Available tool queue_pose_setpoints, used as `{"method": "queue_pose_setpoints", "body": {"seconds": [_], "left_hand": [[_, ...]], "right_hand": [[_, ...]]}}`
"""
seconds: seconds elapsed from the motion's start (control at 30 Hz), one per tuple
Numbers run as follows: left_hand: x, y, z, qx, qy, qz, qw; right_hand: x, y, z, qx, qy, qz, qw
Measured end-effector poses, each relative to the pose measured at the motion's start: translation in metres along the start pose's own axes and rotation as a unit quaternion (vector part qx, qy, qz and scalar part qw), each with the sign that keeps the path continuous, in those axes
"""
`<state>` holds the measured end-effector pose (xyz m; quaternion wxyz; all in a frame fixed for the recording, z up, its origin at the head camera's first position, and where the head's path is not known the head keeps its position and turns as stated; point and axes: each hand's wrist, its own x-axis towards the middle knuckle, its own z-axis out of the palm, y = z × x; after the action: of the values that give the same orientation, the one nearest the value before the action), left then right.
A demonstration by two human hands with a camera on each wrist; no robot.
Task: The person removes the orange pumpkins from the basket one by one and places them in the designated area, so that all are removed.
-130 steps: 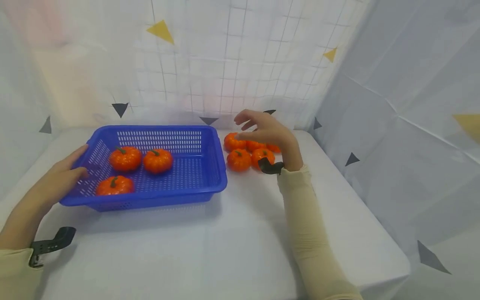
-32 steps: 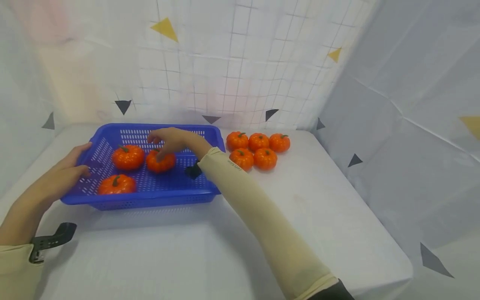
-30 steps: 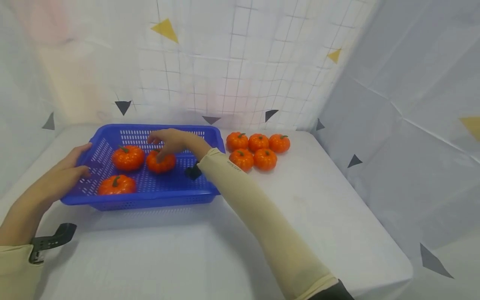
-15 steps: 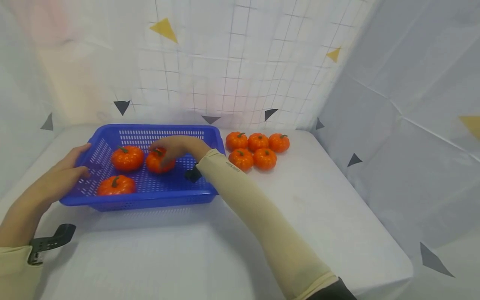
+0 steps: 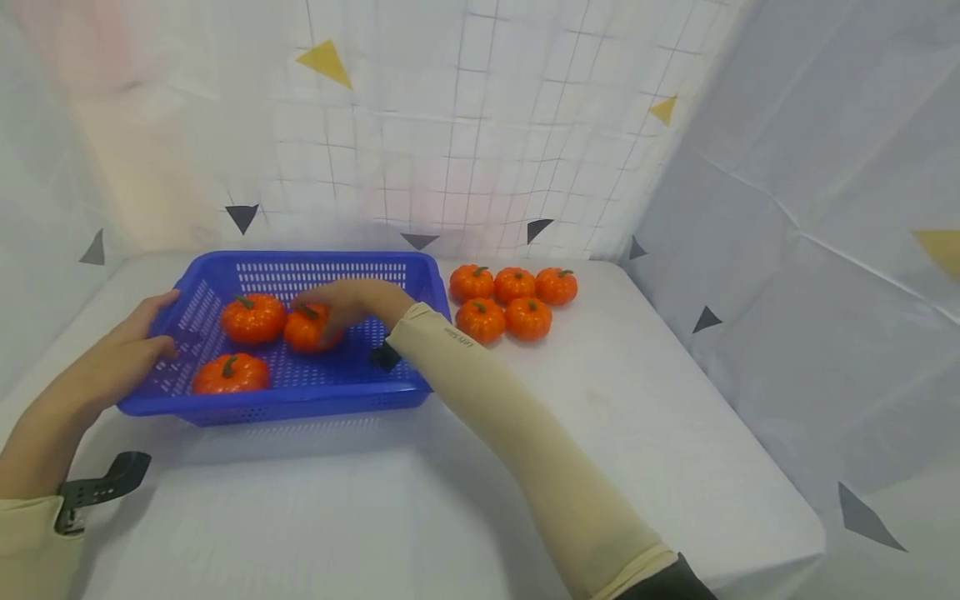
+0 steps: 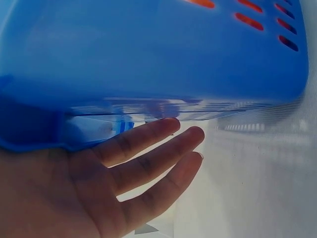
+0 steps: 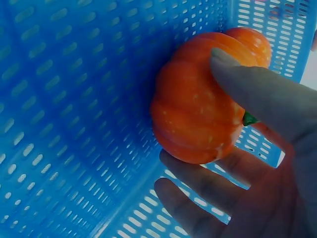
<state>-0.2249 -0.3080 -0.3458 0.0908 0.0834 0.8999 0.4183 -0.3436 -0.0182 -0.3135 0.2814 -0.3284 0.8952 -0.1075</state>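
Observation:
A blue perforated plastic basket (image 5: 375, 392) stands on the table with three small orange pumpkins inside. My right hand (image 5: 352, 302) reaches in and grips the rightmost pumpkin (image 5: 307, 332); the right wrist view shows the thumb on this pumpkin (image 7: 193, 109) and fingers around its far side. Left of it sits another pumpkin (image 5: 253, 318), and a third pumpkin (image 5: 231, 374) lies at the front left. My left hand (image 5: 112, 354) holds the basket's left end, thumb over the rim. In the left wrist view, several fingers extend outside the basket wall (image 6: 148, 54).
Right of the basket, several more orange pumpkins (image 5: 514, 285) stand in two rows on the white-covered table (image 5: 637, 433). A white sheet with a grid (image 5: 495, 125) hangs behind, and a grey sheet (image 5: 810, 250) borders the right side.
My right hand has gone from above the pumpkins on the right into the basket, then lowered onto the rightmost pumpkin there, which shifted slightly left. My left hand stays at the rim.

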Motion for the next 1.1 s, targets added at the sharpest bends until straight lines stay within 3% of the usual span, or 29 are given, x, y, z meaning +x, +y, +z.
{"method": "queue_pose_setpoints", "body": {"seconds": [0.23,0.5,1.1], "left_hand": [[-0.0023,0.0007,0.0006,0.004,0.001,-0.002,1.0],[-0.0007,-0.0004,0.0001,-0.001,-0.001,-0.006,1.0],[-0.0009,0.0005,-0.0002,-0.003,-0.006,-0.019,0.9998]], "right_hand": [[-0.0028,-0.0009,-0.0005,-0.017,0.004,-0.003,1.0],[-0.0033,0.001,-0.0016,-0.017,0.042,-0.011,0.999],[-0.0091,0.0031,-0.0037,0.027,0.055,-0.022,0.998]]}}
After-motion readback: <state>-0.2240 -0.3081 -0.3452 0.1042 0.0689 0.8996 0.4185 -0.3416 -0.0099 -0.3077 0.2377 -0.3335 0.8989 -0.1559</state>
